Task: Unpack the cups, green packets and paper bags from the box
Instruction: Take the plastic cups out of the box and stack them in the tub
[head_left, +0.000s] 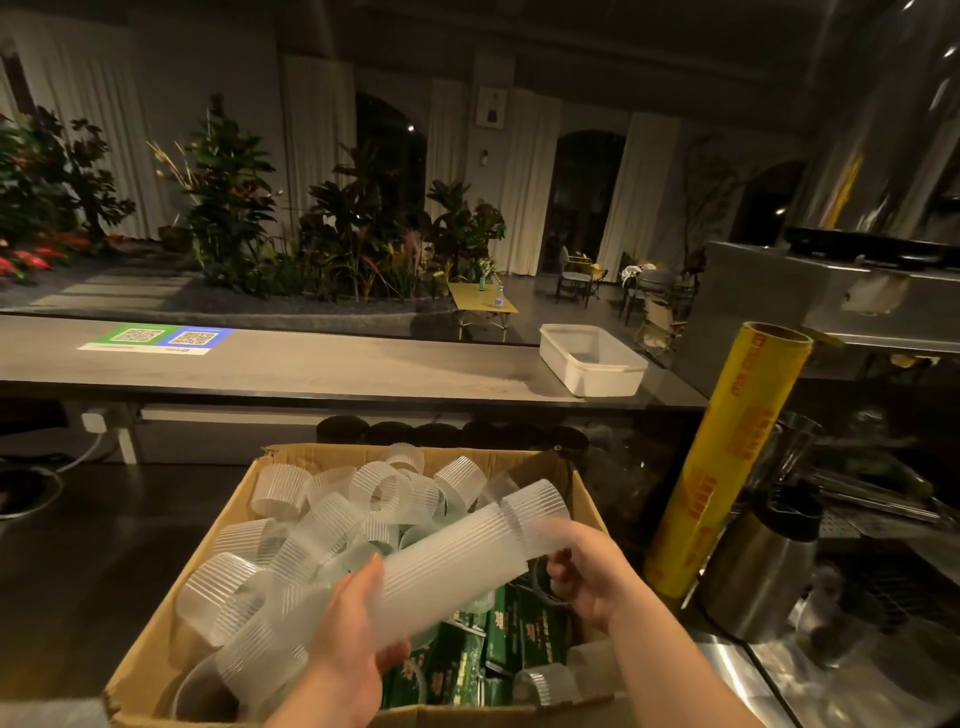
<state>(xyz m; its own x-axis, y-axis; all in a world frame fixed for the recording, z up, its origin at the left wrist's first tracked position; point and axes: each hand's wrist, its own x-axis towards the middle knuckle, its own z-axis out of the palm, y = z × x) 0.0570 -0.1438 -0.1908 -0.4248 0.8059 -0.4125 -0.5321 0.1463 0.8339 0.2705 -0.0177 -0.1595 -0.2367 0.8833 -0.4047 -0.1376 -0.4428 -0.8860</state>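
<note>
An open cardboard box stands on the dark counter in front of me. It is full of ribbed translucent plastic cups, loose and in stacks, with green packets lying at its bottom right. Both hands hold one long stack of nested cups, tilted above the box. My left hand grips its lower end. My right hand grips its upper end near the box's right wall. No paper bags show.
A yellow roll of cling film stands upright just right of the box, with a steel jug beside it. A white plastic tub sits on the raised bar ledge behind. Dark counter extends to the left.
</note>
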